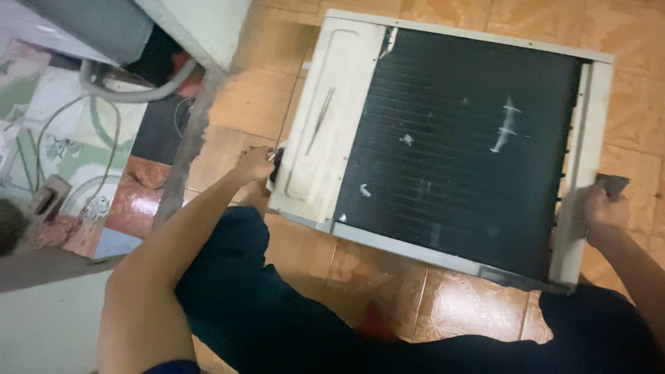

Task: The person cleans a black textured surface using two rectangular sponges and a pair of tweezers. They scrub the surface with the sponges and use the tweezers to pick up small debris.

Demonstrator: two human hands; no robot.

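We have the air conditioner unit point(443, 145) lying flat on the tiled floor point(256, 97), dark finned coil point(464, 138) facing up, white frame around it. It sits just ahead of our knees, near the doorway step on the left.

Left hand point(255, 165) is closed on the unit's left edge, around a small dark fitting there; we can't tell exactly what that part is. Right hand point(604, 208) is clamped on the right frame rail, fingers wrapped round a dark piece at the edge. Both grips are tight, nothing loose in either palm.

Notes for handling it well, our judgement:
- Keep hands on the frame only. The coil fins already show bent, whitish patches point(507, 128); any palm pressure adds more.
- Load looks uneven: left hand is higher along its side than the right is. Level the grips before taking weight.
- Sheet-metal edges are likely sharp on bare skin; hold flat faces, not cut edges.
- Hose and cable point(104, 97) lie well off to the left by the patterned tiles; keep the unit away from them.
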